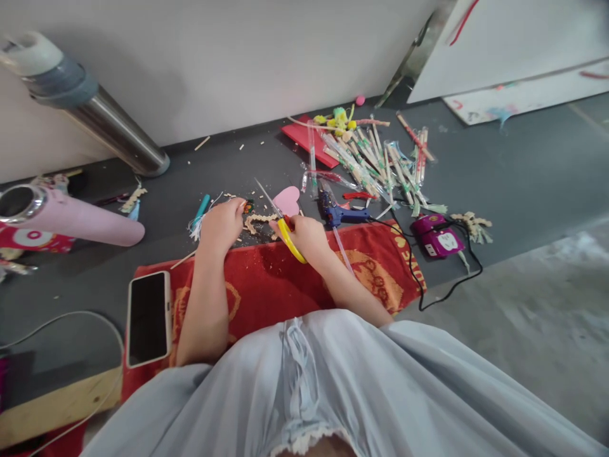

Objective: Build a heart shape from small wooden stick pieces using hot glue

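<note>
My right hand (307, 236) grips yellow-handled scissors (284, 230), their blades pointing up and left over the dark floor. My left hand (221, 223) rests fingers-down on the floor next to a beige braided strip (259, 219) and a small dark piece (248, 205); whether it pinches either one I cannot tell. A pink heart cutout (288, 200) lies just beyond the scissors. Both forearms cross a red patterned towel (266, 279).
A blue glue gun (339, 212) and a purple power strip (435, 236) with a black cable lie right of my hands. A heap of wrapped sticks (375, 162) sits beyond. A phone (148, 317), a pink roll (71, 219) and a steel bottle (95, 108) are at left.
</note>
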`<state>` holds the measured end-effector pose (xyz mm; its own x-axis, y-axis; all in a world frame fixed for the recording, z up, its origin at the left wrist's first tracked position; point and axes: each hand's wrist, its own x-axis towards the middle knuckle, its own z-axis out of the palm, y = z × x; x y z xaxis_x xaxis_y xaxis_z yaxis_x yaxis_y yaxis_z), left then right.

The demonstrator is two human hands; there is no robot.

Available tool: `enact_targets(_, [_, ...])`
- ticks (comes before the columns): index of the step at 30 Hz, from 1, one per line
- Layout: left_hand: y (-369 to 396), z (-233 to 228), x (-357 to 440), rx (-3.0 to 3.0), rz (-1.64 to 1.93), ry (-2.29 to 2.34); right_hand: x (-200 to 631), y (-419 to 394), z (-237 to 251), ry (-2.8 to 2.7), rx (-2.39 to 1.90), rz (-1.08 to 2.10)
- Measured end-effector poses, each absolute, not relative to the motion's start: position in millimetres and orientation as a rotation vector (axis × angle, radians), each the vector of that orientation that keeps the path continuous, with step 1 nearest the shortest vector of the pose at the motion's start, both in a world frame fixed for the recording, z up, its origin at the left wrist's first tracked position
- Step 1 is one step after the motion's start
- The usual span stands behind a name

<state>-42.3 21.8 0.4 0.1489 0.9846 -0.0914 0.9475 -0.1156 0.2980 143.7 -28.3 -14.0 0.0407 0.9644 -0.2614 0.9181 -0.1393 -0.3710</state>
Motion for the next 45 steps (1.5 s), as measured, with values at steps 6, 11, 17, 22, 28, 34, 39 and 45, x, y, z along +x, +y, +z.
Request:
enact_targets(6, [23,0,-51,2.091,0.023,2.059,143,-28,-13,-2.013,-2.180,0.693])
enact_targets(11, [32,-16,-66,2.139,0.146,2.067,146,-29,-15,-2.002,-2.102,0.668])
enact_targets(17, [29,-10,-63,2.161,0.486,1.857,147,-32,-19,-2.005,-1.989,0.617])
enact_targets(22, [19,6,-51,2.039,0.616,1.610,147,-34,-21,-2.011,-1.903,0.557])
enact_targets(28, [14,9,-43,2.070,0.656,1.421,147,-36,-20,-2.012,-1.873,0.587])
enact_targets(34, [10,13,-36,2.095,0.609,1.394,147,-36,-18,-1.984,-1.820,0.654])
enact_targets(39, [8,17,-33,2.125,0.604,1.365,147,-36,-17,-1.995,-1.827,0.660])
enact_targets(45, [9,17,-30,2.205,0.605,1.327,149,-38,-16,-2.020,-1.806,0.646])
